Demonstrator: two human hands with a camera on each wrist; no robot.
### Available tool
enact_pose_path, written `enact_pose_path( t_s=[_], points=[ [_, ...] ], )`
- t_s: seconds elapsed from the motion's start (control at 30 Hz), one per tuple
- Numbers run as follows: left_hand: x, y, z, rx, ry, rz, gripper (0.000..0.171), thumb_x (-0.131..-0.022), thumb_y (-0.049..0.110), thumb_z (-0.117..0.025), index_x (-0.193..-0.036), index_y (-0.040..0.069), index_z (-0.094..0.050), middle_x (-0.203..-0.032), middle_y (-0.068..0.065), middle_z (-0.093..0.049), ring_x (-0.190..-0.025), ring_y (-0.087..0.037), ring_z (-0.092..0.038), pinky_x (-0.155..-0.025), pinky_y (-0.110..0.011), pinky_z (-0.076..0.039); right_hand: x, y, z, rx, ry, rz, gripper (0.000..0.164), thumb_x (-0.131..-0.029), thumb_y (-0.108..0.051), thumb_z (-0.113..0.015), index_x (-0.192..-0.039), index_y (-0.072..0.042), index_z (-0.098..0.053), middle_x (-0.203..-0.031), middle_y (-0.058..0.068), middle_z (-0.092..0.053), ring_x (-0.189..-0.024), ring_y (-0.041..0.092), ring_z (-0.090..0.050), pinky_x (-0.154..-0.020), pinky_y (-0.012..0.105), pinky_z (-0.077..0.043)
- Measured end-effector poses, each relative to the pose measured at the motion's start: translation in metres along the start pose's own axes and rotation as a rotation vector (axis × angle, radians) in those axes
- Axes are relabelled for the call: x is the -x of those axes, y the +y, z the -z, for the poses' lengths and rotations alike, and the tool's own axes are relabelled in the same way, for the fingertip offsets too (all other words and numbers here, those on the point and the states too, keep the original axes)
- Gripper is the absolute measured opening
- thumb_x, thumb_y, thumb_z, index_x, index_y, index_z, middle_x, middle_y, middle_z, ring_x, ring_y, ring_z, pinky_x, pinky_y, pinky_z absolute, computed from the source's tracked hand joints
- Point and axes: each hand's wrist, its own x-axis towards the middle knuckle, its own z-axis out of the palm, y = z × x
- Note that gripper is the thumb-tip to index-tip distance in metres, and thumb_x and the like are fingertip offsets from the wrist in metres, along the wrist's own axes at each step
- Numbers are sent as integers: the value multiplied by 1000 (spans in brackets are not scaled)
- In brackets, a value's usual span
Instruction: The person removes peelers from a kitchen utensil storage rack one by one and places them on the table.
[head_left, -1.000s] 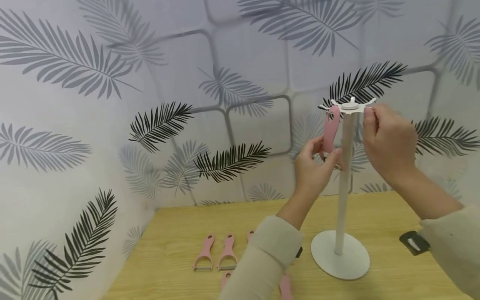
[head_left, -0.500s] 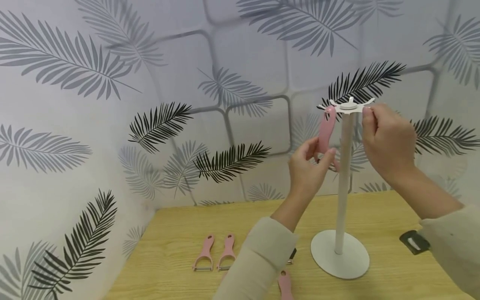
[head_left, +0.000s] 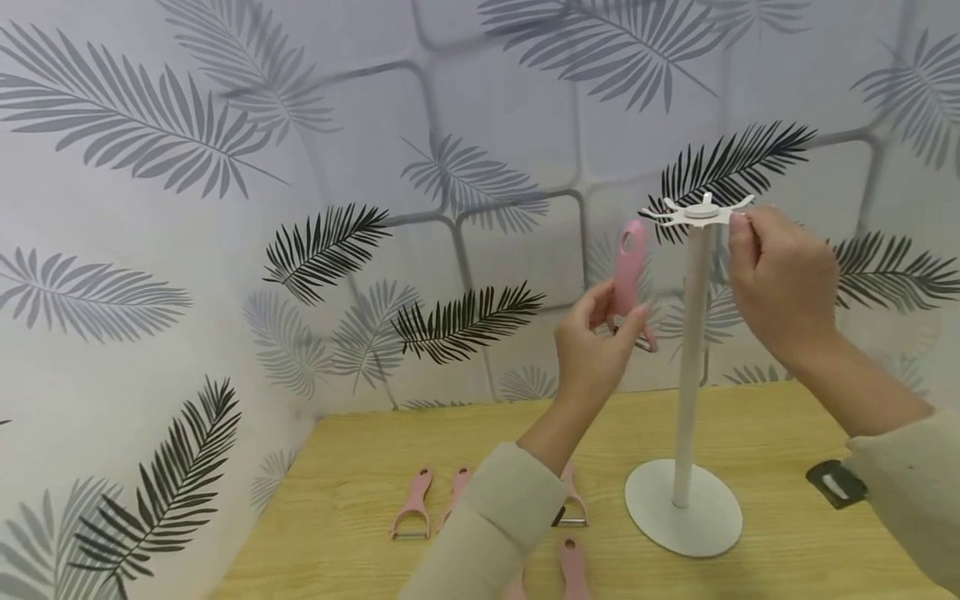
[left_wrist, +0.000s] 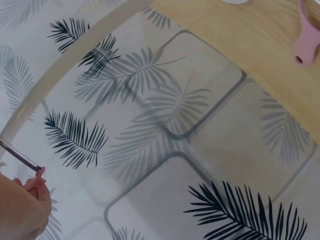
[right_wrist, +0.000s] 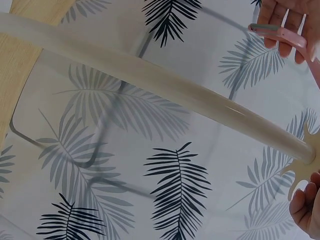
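Observation:
In the head view my left hand (head_left: 596,342) pinches a pink Y-shaped peeler (head_left: 628,271) by its blade end, handle upward with the hanging hole on top. The peeler is left of a white hook stand (head_left: 692,375), apart from its hooks (head_left: 701,215). My right hand (head_left: 783,279) grips one of those hooks on the right side. From the right wrist, the peeler's blade end (right_wrist: 270,30) shows against the fingers of the left hand, and the right fingertips (right_wrist: 300,207) are at the hook plate. Only part of the left hand (left_wrist: 30,205) shows in its wrist view.
Several pink peelers lie on the wooden table (head_left: 345,467), among them one peeler (head_left: 412,504) at the left and another peeler (head_left: 573,567) nearer the front. The left sleeve (head_left: 487,517) covers some. The stand's round base (head_left: 652,517) rests on the table; a leaf-patterned wall rises behind.
My left hand has moved left and slightly down with the peeler, whose top overlapped the stand's hooks earlier and is now away from them. My right hand has stayed on its hook.

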Motion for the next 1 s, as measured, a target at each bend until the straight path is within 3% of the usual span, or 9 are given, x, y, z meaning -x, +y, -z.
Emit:
enact_pose_path(
  t_s=[0.2, 0.33, 0.57, 0.77, 0.87, 1.0],
  points=[
    [14, -14, 19, -89, -20, -26, 29, -83, 11, -67, -108, -2, -62, -93, -14, -68, -72, -13, -55, -69, -23, -50, -1, 0, 0, -31, -3, -5, 30, -95, -10, -41, -71, 8, -49, -56, 18, -45, -48, 23, -34, -47, 24, -20],
    [27, -24, 36, -127, -46, 46, 29, -83, 12, -67, -109, 1, -62, -94, -11, -68, -75, -9, -53, -76, -29, -51, -2, 0, -1, -53, -13, -20, 30, -95, -9, -40, -71, 8, -48, -55, 18, -44, -49, 22, -33, -48, 22, -19],
    [58, -49, 70, -196, -68, 188, 35, -84, 15, -66, -115, -1, -59, -101, -12, -67, -90, -22, -60, -86, -36, -50, -3, 1, -2, -99, -34, -82, 33, -94, -11, -38, -67, 5, -45, -53, 17, -43, -47, 6, -27, -46, 18, -18],
    [88, -72, 104, -274, -45, 279, 34, -83, 15, -68, -113, -1, -60, -99, -12, -67, -86, -20, -61, -76, -29, -51, -3, 5, -1, -155, -36, -158, 33, -94, -14, -38, -69, 5, -47, -55, 17, -45, -48, -8, -21, -46, 15, -18],
    [106, -79, 122, -329, -37, 353, 33, -83, 14, -67, -112, -1, -60, -99, -13, -67, -89, -18, -62, -77, -26, -52, -4, 5, -1, -188, -50, -221, 33, -95, -15, -38, -71, 5, -48, -56, 7, -43, -49, -7, -23, -47, 14, -19],
    [127, -85, 147, -421, -39, 404, 34, -82, 11, -67, -110, -7, -59, -97, -16, -66, -95, -27, -64, -85, -31, -52, -5, 4, -1, -221, -51, -280, 33, -95, -16, -38, -74, 6, -51, -58, -18, -36, -50, -6, -26, -48, 14, -21]
  ],
)
